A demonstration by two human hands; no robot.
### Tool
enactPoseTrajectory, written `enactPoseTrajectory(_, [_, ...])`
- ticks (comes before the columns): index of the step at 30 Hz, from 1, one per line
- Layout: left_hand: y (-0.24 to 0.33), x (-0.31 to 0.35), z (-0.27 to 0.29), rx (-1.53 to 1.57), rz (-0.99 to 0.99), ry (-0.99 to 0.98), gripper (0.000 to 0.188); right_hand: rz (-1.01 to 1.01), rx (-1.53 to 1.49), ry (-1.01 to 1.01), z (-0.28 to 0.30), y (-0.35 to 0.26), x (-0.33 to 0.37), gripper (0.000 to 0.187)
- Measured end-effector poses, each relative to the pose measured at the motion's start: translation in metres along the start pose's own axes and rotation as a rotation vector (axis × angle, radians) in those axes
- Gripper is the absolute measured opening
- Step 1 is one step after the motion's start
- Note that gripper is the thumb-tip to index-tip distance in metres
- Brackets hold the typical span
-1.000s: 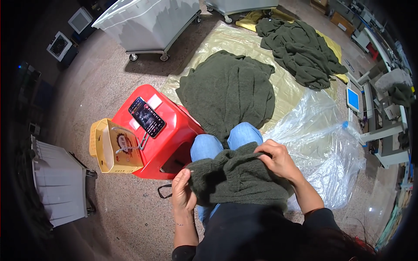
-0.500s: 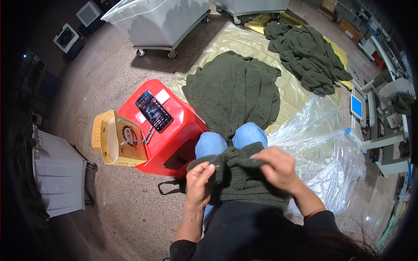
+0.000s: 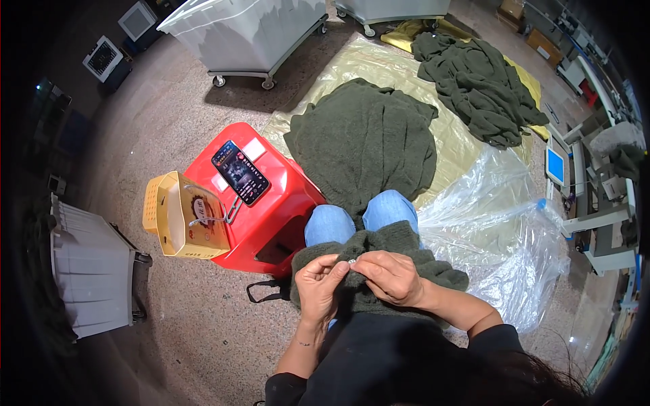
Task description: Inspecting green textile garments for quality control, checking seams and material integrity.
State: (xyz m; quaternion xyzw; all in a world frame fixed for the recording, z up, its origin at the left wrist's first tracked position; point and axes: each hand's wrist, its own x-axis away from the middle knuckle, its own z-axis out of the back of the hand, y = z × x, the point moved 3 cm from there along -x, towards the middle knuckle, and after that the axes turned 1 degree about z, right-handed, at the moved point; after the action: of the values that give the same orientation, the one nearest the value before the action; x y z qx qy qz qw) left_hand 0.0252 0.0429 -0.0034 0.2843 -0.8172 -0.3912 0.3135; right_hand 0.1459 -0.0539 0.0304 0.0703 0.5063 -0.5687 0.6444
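A dark green knitted garment [image 3: 423,267] lies bunched across my lap, over my knees in blue jeans. My left hand [image 3: 318,287] is closed, thumb and fingers pinching a raised fold of it. Right beside those fingertips, my right hand [image 3: 393,276] is closed in a pinch. A tiny shiny object [image 3: 351,262] shows where the fingertips of both hands meet; it is too small to name. Ahead of my knees, a large heap of the same dark green knit [image 3: 369,139] is spread on yellowish plastic sheeting [image 3: 345,64].
To my left stands a red plastic stool [image 3: 274,179] bearing a lit phone [image 3: 240,172] and a yellow paper bag [image 3: 200,220]. More green knits [image 3: 474,91] lie far right. Clear plastic film [image 3: 494,237] covers floor on my right. Grey wheeled bins [image 3: 247,37] stand ahead.
My right hand has moved left and inward, from the right side of the garment to my left fingertips. The garment's right part now spreads out further to the right.
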Motion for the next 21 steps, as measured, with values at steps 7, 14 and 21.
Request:
enactPoseTrajectory(7, [0.018,0.001,0.006,-0.535,-0.325,-0.13,0.012,-0.309,-0.371,-0.358,0.005,0.022,-0.016,0.036])
enactPoseTrajectory(14, [0.012,0.005,0.005,-0.676,-0.453,-0.005,0.01,-0.111,-0.149,-0.356,-0.004,0.011,-0.007,0.019])
enactPoseTrajectory(21, [0.003,0.019,-0.01,-0.768,-0.86,0.108,0.017,-0.264,-0.031,-0.055,-0.017,0.004,0.008,0.023])
